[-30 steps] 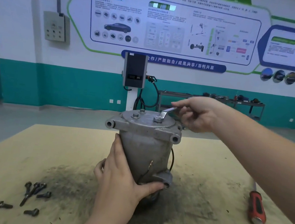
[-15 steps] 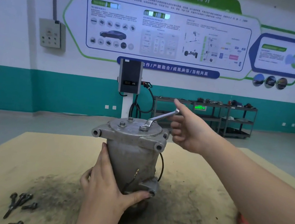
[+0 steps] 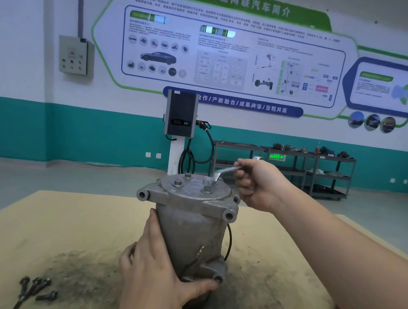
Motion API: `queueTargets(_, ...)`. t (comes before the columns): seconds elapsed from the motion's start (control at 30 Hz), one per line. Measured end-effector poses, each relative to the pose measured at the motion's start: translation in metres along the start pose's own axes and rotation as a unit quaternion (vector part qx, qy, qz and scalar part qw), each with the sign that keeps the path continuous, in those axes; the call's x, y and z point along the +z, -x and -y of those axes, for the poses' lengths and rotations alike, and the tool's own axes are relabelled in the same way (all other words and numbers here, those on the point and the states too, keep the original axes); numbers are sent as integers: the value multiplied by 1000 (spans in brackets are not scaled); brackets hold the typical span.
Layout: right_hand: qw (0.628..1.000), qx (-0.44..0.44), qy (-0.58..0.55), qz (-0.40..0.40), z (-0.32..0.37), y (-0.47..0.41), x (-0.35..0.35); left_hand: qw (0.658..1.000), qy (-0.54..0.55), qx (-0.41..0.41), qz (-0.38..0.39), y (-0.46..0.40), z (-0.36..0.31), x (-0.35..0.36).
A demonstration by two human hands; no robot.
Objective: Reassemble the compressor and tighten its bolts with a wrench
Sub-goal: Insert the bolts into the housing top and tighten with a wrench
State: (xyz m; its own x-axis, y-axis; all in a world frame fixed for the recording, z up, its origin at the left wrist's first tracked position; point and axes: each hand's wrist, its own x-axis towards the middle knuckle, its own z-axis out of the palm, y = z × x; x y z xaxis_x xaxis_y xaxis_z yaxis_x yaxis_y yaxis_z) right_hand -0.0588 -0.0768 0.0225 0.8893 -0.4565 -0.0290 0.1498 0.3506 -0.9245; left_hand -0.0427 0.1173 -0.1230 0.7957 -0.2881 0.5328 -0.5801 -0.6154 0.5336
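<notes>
Compressor (image 3: 188, 232) stands upright mid-bench (image 3: 60, 226). Left hand (image 3: 157, 272) wraps its lower body, steadying it. Right hand (image 3: 256, 183) grips the wrench (image 3: 224, 171), whose handle angles up and right from the far-right bolt on top, so the right hand does the turning.

Two bare hands and forearms of a person enter from the near edge. The left hand (image 3: 155, 271) shows its back, with short, unpainted nails. The right hand (image 3: 258, 184) joins a long bare forearm (image 3: 339, 253) that runs to the near right corner. Both hands and both arms are uncovered as far as they show.
</notes>
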Motion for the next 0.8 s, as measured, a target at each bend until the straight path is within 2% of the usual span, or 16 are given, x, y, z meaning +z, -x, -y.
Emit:
queueTargets(0.13,991,-19,-134,-24,27,-11,-3,1000,6,-6,9,-1,1,-2)
queueTargets(0.2,997,-14,-70,-31,29,-9,-15,999,35,3,-3,0,2,-4)
queueTargets(0.27,994,7,100,-53,12,-5,-36,995,100,10,-16,4,4,-3)
queueTargets(0.3,975,19,211,-70,-3,-2,-49,990,139,13,-27,5,6,-1)
queueTargets(0.33,938,29,334,-87,-22,1,-63,982,182,15,-42,6,7,1)
queueTargets(0.4,831,40,544,-111,-61,10,-92,953,293,8,-79,6,5,2)
queueTargets(0.43,784,42,610,-107,-79,15,-105,927,361,2,-100,5,1,0)
queueTargets(0.47,745,45,659,-95,-94,19,-117,898,419,0,-132,4,-3,-3)
queueTargets(0.53,683,48,724,-79,-113,21,-135,861,452,21,-231,1,-7,-16)
queueTargets(0.6,664,43,740,-95,-120,16,-144,854,437,44,-280,-9,-16,-40)
queueTargets(0.63,659,39,744,-104,-122,12,-147,868,416,63,-263,-17,-23,-55)
queueTargets(0.7,640,36,758,-121,-125,6,-148,928,319,107,-159,-35,-49,-83)
queueTargets(0.77,614,38,779,-122,-128,3,-146,986,91,137,2,-61,-77,-98)
queueTargets(0.8,606,38,786,-121,-130,5,-144,985,-48,141,92,-73,-90,-100)
